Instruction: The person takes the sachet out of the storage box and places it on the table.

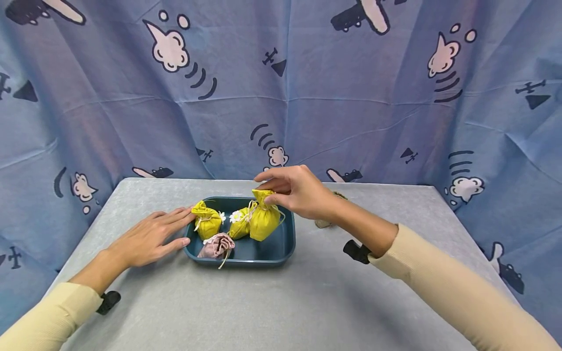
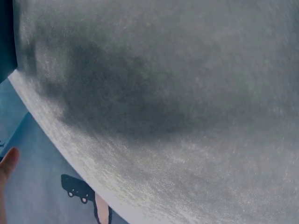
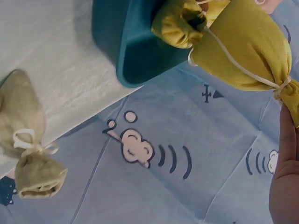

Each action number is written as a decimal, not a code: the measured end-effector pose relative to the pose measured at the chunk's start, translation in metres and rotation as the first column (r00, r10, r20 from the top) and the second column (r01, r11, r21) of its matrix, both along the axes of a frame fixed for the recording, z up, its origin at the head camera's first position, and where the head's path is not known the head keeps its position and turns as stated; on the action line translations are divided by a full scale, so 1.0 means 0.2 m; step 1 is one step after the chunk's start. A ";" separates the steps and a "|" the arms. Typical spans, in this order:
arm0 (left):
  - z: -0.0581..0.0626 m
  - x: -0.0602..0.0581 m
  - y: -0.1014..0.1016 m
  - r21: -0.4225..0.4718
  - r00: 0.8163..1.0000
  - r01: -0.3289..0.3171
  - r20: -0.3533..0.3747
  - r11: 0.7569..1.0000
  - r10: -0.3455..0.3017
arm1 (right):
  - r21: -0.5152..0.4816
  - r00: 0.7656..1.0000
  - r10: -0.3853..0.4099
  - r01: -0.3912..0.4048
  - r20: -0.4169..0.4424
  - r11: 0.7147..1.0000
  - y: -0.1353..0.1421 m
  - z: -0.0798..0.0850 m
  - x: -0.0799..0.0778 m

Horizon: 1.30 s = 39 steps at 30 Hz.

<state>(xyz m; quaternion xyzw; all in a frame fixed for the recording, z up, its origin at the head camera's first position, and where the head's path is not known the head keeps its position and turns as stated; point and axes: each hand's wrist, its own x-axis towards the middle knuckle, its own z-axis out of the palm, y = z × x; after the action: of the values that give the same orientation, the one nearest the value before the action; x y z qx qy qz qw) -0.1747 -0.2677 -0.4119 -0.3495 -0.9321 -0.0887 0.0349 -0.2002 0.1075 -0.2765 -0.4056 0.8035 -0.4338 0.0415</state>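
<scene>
My right hand (image 1: 303, 192) pinches the gathered top of a yellow drawstring pouch (image 1: 265, 222) and holds it over the right half of a dark blue tray (image 1: 272, 256). In the right wrist view the same pouch (image 3: 252, 46) shows its cord tied below the fingertips. Fingers extended, my left hand (image 1: 153, 236) rests at the tray's left rim, its fingertips beside another yellow pouch (image 1: 208, 225). A third yellow pouch (image 1: 238, 228) with a white flower sits mid-tray. In front lies a pink pouch (image 1: 217, 245) with a trailing cord.
Right of the tray, partly behind my right forearm, lies a beige pouch (image 1: 322, 224), seen whole with its white bow as the beige pouch (image 3: 28, 130) in the right wrist view. A blue patterned curtain (image 1: 232, 97) hangs behind the grey table (image 1: 210, 312).
</scene>
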 end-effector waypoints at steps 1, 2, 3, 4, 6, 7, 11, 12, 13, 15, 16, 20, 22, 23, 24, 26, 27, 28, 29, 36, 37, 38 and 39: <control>0.00 0.00 0.00 0.001 1.000 0.000 -0.001 1.000 0.000 | -0.008 1.000 -0.003 0.003 -0.007 1.000 0.01 0.00 -0.01; 0.00 0.00 0.00 0.001 1.000 -0.001 -0.002 1.000 0.001 | -0.013 1.000 -0.008 0.007 -0.009 1.000 0.03 0.01 -0.01; 0.00 0.00 0.00 0.002 1.000 0.001 -0.004 1.000 -0.001 | -0.014 1.000 -0.016 0.016 -0.009 1.000 0.04 0.01 -0.02; 0.00 0.00 0.00 0.002 1.000 0.000 -0.004 1.000 0.000 | -0.016 1.000 -0.024 0.024 -0.009 1.000 0.05 0.01 -0.02; 0.00 0.00 0.00 0.003 1.000 0.000 -0.008 1.000 0.000 | -0.018 0.999 -0.043 0.043 -0.012 0.999 0.08 0.02 -0.03; 0.00 -0.01 0.00 0.004 1.000 0.001 -0.011 1.000 -0.001 | -0.016 0.999 -0.051 0.051 -0.013 0.999 0.09 0.03 -0.04; -0.01 -0.01 0.00 0.010 1.000 0.004 -0.019 1.000 -0.004 | -0.010 0.996 -0.090 0.090 -0.028 0.996 0.15 0.05 -0.06; -0.01 -0.01 0.00 0.012 1.000 0.004 -0.020 1.000 -0.004 | -0.008 0.995 -0.100 0.100 -0.032 0.995 0.16 0.06 -0.07; -0.01 0.00 0.00 0.014 1.000 0.004 -0.019 1.000 -0.004 | -0.002 0.993 -0.113 0.113 -0.038 0.994 0.17 0.06 -0.08; 0.00 0.00 0.00 0.016 1.000 0.004 -0.019 1.000 -0.004 | 0.008 0.988 -0.145 0.146 -0.048 0.989 0.19 0.06 -0.09; 0.00 0.00 0.00 0.016 1.000 0.004 -0.018 1.000 -0.004 | 0.010 0.986 -0.161 0.161 -0.050 0.987 0.21 0.06 -0.10; 0.00 0.00 0.00 0.013 1.000 0.007 -0.020 1.000 -0.007 | 0.016 0.974 -0.215 0.217 -0.066 0.976 0.25 0.04 -0.13; -0.01 -0.01 0.00 0.012 1.000 0.008 -0.021 1.000 -0.008 | 0.013 0.967 -0.243 0.244 -0.073 0.970 0.27 0.03 -0.15; -0.01 -0.01 0.00 0.011 1.000 0.007 -0.020 1.000 -0.007 | 0.015 0.963 -0.257 0.259 -0.077 0.966 0.28 0.02 -0.16; -0.01 0.00 0.00 0.010 1.000 0.007 -0.020 1.000 -0.007 | 0.017 0.959 -0.270 0.272 -0.081 0.962 0.29 0.02 -0.17; -0.01 0.00 0.00 0.007 1.000 0.004 -0.015 1.000 -0.003 | 0.019 0.953 -0.293 0.295 -0.082 0.955 0.30 0.00 -0.18; -0.01 0.00 0.00 0.006 1.000 0.002 -0.013 1.000 -0.002 | 0.019 0.950 -0.303 0.305 -0.080 0.952 0.31 -0.01 -0.19; -0.01 0.00 0.00 0.004 1.000 0.000 -0.009 1.000 0.000 | 0.020 0.946 -0.313 0.315 -0.082 0.949 0.32 -0.02 -0.20; -0.01 0.00 0.00 0.003 1.000 -0.002 -0.006 1.000 0.002 | 0.020 0.943 -0.322 0.325 -0.084 0.946 0.33 -0.04 -0.20; 0.00 0.00 0.00 -0.005 1.000 -0.008 0.013 1.000 0.008 | 0.011 0.934 -0.349 0.351 -0.073 0.936 0.37 -0.15 -0.25; 0.00 0.00 0.00 -0.004 1.000 -0.010 0.015 1.000 0.010 | 0.012 0.934 -0.352 0.353 -0.068 0.935 0.37 -0.17 -0.25; 0.00 0.00 0.00 -0.005 1.000 -0.009 0.016 1.000 0.009 | 0.016 0.933 -0.355 0.356 -0.060 0.934 0.37 -0.19 -0.25; 0.00 0.00 0.00 -0.005 1.000 -0.008 0.017 1.000 0.008 | 0.020 0.933 -0.357 0.358 -0.053 0.933 0.37 -0.20 -0.26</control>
<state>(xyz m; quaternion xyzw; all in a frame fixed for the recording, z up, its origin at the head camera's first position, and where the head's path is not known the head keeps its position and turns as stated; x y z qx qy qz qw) -0.1747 -0.2676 -0.4118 -0.3451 -0.9339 -0.0892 0.0266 -0.2517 0.1814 -0.3167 -0.2625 0.8710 -0.4120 -0.0517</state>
